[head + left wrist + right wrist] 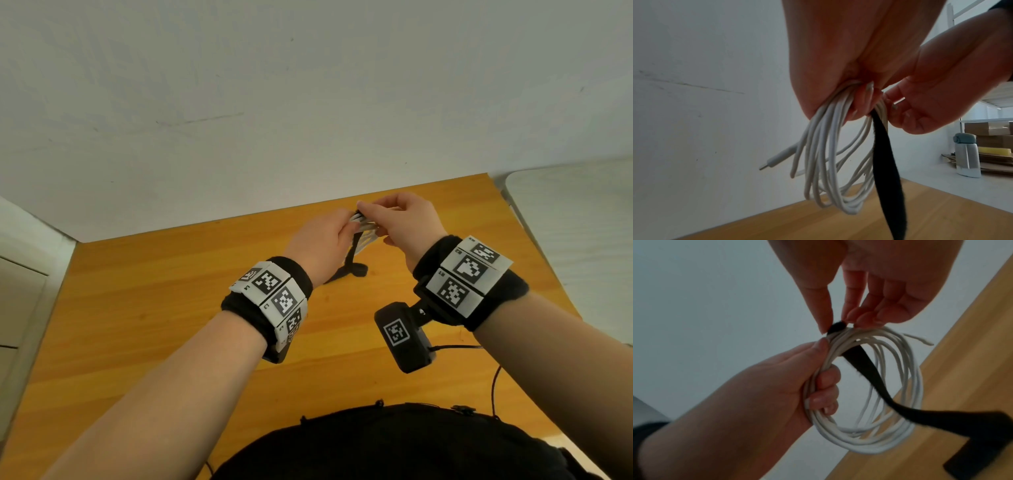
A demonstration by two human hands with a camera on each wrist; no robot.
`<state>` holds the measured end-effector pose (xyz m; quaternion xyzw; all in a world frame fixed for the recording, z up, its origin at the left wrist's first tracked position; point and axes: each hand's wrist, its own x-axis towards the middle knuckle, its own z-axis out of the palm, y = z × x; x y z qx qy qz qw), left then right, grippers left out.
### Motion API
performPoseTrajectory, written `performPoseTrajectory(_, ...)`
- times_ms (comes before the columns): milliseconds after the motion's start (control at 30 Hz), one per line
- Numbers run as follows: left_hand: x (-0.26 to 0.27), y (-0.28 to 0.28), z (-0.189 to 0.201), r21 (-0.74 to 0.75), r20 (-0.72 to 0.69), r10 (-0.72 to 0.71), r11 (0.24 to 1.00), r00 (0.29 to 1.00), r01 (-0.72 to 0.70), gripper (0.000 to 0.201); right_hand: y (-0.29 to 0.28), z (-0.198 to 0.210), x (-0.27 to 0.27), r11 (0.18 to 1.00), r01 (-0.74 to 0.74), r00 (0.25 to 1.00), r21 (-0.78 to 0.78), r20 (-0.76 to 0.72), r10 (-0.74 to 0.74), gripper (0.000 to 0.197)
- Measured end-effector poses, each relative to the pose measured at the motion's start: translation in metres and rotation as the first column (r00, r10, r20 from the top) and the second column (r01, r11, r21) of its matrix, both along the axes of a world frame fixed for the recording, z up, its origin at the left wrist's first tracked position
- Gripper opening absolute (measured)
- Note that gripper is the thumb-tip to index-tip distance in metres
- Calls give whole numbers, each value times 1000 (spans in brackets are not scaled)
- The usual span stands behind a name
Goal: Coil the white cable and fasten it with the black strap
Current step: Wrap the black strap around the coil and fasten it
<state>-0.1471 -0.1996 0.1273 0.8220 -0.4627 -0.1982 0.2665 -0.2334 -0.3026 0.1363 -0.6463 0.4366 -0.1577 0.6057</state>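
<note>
The white cable (859,443) is wound into a loose coil of several loops and held in the air above the table. My left hand (824,374) grips one side of the coil with its fingers curled round the bundle. My right hand (835,328) pinches one end of the black strap (869,369) against the top of the coil, between thumb and fingertips. The rest of the strap passes through the coil and hangs down. In the left wrist view the cable (828,162), one plug (777,160) and the strap (888,178) dangle below the fist. In the head view both hands meet at the cable (363,226).
A wooden table (171,308) lies below the hands, against a white wall (274,102). A pale rounded surface (582,222) stands to the right of the table. In the left wrist view, cardboard boxes and a white appliance (966,155) stand on the floor at the far right.
</note>
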Motion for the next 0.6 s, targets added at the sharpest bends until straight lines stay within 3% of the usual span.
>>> performPoseTrajectory(100, 0, 1, 0, 16, 40, -3, 1000, 999, 2, 32, 0, 1, 1, 1000, -20, 1000, -3, 3, 20, 13)
performPoseTrajectory(400, 3, 3, -4, 72, 83, -35, 997, 996, 29, 31, 0, 3, 0, 994, -48, 999, 103, 28, 45, 12)
performPoseTrajectory(600, 3, 1, -4, 17, -86, 28, 999, 996, -26, 26, -1, 8, -2, 957, -24, 986, 288, 162, -24, 18)
